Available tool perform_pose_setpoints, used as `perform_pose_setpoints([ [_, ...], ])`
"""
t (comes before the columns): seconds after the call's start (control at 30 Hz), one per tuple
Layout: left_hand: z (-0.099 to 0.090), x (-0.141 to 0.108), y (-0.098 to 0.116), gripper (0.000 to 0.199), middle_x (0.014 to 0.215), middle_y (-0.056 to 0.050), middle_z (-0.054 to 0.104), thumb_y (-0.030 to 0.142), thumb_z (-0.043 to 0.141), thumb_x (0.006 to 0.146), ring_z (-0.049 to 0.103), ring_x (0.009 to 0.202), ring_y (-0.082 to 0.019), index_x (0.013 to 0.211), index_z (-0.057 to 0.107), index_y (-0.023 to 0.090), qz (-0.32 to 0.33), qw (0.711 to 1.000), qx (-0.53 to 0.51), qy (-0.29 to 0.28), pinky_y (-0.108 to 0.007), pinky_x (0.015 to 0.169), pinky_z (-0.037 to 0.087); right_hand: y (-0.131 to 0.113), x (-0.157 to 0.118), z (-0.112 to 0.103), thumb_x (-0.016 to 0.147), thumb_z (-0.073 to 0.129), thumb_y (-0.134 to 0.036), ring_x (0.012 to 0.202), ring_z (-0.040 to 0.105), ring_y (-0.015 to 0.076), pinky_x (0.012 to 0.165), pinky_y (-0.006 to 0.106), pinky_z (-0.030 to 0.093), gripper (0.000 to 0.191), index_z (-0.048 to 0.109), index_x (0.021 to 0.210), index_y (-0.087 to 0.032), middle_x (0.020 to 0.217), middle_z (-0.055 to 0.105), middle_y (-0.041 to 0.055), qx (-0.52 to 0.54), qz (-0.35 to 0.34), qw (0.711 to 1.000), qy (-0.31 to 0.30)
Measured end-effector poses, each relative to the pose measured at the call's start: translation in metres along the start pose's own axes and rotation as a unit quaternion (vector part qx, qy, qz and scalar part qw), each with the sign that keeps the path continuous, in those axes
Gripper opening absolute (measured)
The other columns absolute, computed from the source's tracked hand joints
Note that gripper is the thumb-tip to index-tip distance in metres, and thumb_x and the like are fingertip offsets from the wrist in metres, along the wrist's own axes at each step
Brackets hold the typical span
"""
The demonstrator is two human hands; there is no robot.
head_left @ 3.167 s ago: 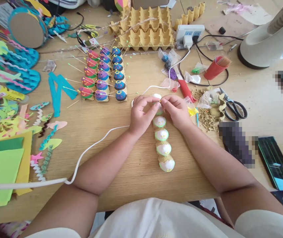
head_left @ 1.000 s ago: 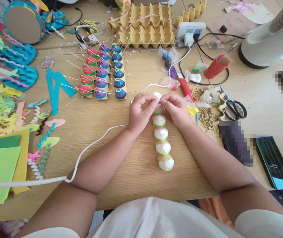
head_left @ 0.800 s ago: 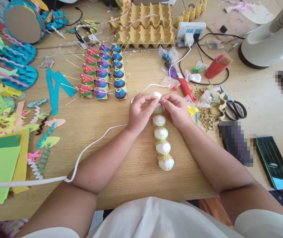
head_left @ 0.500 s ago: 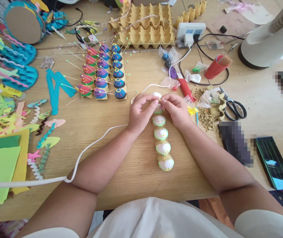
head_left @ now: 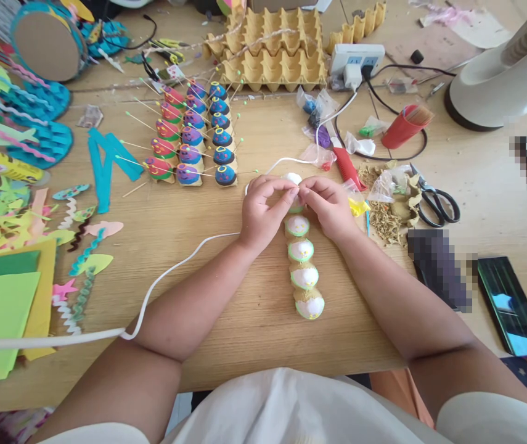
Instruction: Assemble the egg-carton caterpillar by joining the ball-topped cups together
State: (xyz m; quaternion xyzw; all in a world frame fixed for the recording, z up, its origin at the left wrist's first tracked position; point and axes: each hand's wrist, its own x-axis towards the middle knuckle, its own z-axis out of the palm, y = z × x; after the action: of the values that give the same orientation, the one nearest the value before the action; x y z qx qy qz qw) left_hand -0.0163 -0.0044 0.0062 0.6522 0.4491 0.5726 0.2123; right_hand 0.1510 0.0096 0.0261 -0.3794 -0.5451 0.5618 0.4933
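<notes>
My left hand (head_left: 265,206) and my right hand (head_left: 326,206) meet fingertip to fingertip over the far end of a strip of egg-carton cups (head_left: 311,293). Both are closed in a pinch on a tiny bit of yellow clay, which the fingers now mostly hide. White clay covers the cups, with light green rims and small yellow marks; the strip lies lengthwise towards me. The farthest white cup (head_left: 293,178) is partly behind my fingers. Beyond my right hand's wrist lies yellow clay (head_left: 358,206) in a plastic bag.
Three rows of painted cups with pins (head_left: 190,153) stand at the back left. Scissors (head_left: 439,206), a phone (head_left: 513,305) and a red cup of sticks (head_left: 404,126) are on the right. A white cable (head_left: 161,280) crosses my left arm. Egg trays (head_left: 272,49) lie behind.
The yellow bit seen between my fingertips earlier is now nearly covered by them. My hands hold almost the same place over the strip; the view has shifted slightly.
</notes>
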Motion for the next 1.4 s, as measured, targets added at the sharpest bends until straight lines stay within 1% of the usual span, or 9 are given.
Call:
perform_pose_setpoints([
  [0.33, -0.001, -0.001, 0.002, 0.031, 0.096, -0.001, 0.082, 0.055, 0.070, 0.108, 0.074, 0.100, -0.022, 0.098, 0.083, 0.029, 0.016, 0.998, 0.066, 0.012, -0.043, 0.102, 0.055, -0.001, 0.002, -0.001, 0.085, 0.086, -0.071, 0.066, 0.048, 0.0125, 0.067, 0.029, 0.046, 0.052, 0.070, 0.077, -0.022, 0.069, 0.060, -0.0029, -0.021, -0.005, 1.000, 0.001],
  [0.5, -0.001, -0.001, 0.002, 0.026, 0.095, -0.001, 0.083, 0.049, 0.072, 0.108, 0.075, 0.098, -0.022, 0.099, 0.084, 0.029, 0.028, 0.997, 0.061, 0.027, -0.042, 0.101, 0.056, 0.002, 0.002, -0.001, 0.084, 0.087, -0.071, 0.065, 0.048, 0.0119, 0.067, 0.028, 0.046, 0.052, 0.071, 0.078, -0.022, 0.070, 0.061, -0.0032, -0.015, -0.009, 1.000, 0.005],
  [0.77, 0.001, -0.001, 0.001, 0.025, 0.103, -0.003, 0.086, 0.049, 0.073, 0.107, 0.078, 0.103, -0.021, 0.102, 0.084, 0.027, -0.017, 1.000, -0.005, 0.017, -0.040, 0.104, 0.058, 0.000, 0.002, -0.003, 0.091, 0.082, -0.058, 0.066, 0.051, 0.0120, 0.069, 0.028, 0.049, 0.041, 0.071, 0.077, -0.022, 0.067, 0.059, -0.0032, -0.010, -0.012, 1.000, 0.009],
  [0.83, 0.001, -0.001, 0.001, 0.026, 0.104, -0.003, 0.086, 0.050, 0.074, 0.107, 0.079, 0.104, -0.021, 0.102, 0.085, 0.027, -0.025, 0.999, -0.015, 0.021, -0.039, 0.105, 0.058, 0.001, 0.002, -0.004, 0.092, 0.082, -0.060, 0.066, 0.052, 0.0118, 0.070, 0.029, 0.049, 0.042, 0.071, 0.078, -0.022, 0.067, 0.060, -0.0033, -0.023, -0.022, 0.999, 0.017],
  [0.97, 0.001, 0.000, 0.001, 0.027, 0.107, -0.003, 0.086, 0.050, 0.071, 0.109, 0.079, 0.108, -0.020, 0.103, 0.084, 0.027, -0.054, 0.998, -0.035, 0.021, -0.037, 0.106, 0.058, 0.007, 0.004, -0.007, 0.095, 0.076, -0.072, 0.070, 0.058, 0.0140, 0.070, 0.030, 0.052, 0.050, 0.074, 0.085, -0.023, 0.074, 0.066, -0.0014, -0.087, -0.064, 0.992, 0.058],
  [1.07, 0.001, 0.001, -0.002, 0.028, 0.109, -0.005, 0.086, 0.047, 0.067, 0.110, 0.079, 0.108, -0.020, 0.105, 0.084, 0.025, -0.090, 0.995, -0.036, 0.030, -0.034, 0.102, 0.060, 0.014, 0.006, -0.010, 0.096, 0.072, -0.078, 0.078, 0.064, 0.0163, 0.077, 0.033, 0.057, 0.053, 0.078, 0.096, -0.025, 0.087, 0.074, 0.0015, -0.133, -0.098, 0.981, 0.100],
  [1.17, 0.002, 0.001, -0.007, 0.024, 0.108, -0.005, 0.085, 0.040, 0.067, 0.110, 0.077, 0.105, -0.020, 0.106, 0.083, 0.024, -0.107, 0.994, -0.016, 0.034, -0.032, 0.097, 0.060, 0.020, 0.008, -0.014, 0.097, 0.068, -0.081, 0.094, 0.071, 0.0207, 0.093, 0.039, 0.063, 0.057, 0.079, 0.112, -0.027, 0.106, 0.081, 0.0050, -0.155, -0.114, 0.974, 0.118],
  [1.27, 0.001, 0.001, -0.010, 0.020, 0.106, -0.004, 0.085, 0.032, 0.066, 0.108, 0.076, 0.101, -0.020, 0.108, 0.084, 0.024, -0.096, 0.995, 0.013, 0.021, -0.033, 0.095, 0.058, 0.024, 0.009, -0.017, 0.098, 0.064, -0.084, 0.117, 0.075, 0.0265, 0.111, 0.047, 0.063, 0.062, 0.078, 0.123, -0.029, 0.125, 0.082, 0.0083, -0.171, -0.111, 0.974, 0.098],
  [1.4, 0.001, 0.000, -0.011, 0.019, 0.108, -0.005, 0.086, 0.026, 0.065, 0.107, 0.076, 0.104, -0.021, 0.108, 0.084, 0.023, -0.081, 0.996, 0.038, 0.011, -0.035, 0.101, 0.058, 0.025, 0.010, -0.018, 0.100, 0.060, -0.083, 0.139, 0.071, 0.0295, 0.128, 0.053, 0.055, 0.064, 0.075, 0.133, -0.029, 0.142, 0.080, 0.0097, -0.165, -0.103, 0.980, 0.049],
])
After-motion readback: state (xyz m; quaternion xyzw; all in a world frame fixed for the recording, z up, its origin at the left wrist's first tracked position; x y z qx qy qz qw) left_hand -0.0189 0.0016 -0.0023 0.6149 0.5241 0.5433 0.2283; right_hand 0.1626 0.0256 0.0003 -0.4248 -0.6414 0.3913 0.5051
